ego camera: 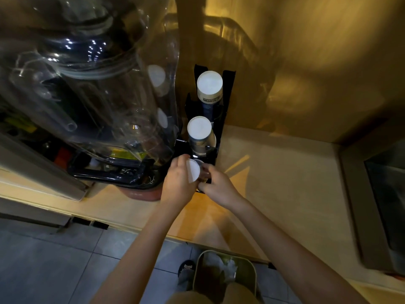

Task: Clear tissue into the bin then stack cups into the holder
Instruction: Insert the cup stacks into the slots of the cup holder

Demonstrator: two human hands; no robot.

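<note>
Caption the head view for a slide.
Both hands hold a paper cup at the black cup holder.

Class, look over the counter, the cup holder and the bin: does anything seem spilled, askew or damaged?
Nothing stands out. Two cup stacks sit in the black holder, both hands hold a cup, and tissue lies in the bin.
</note>
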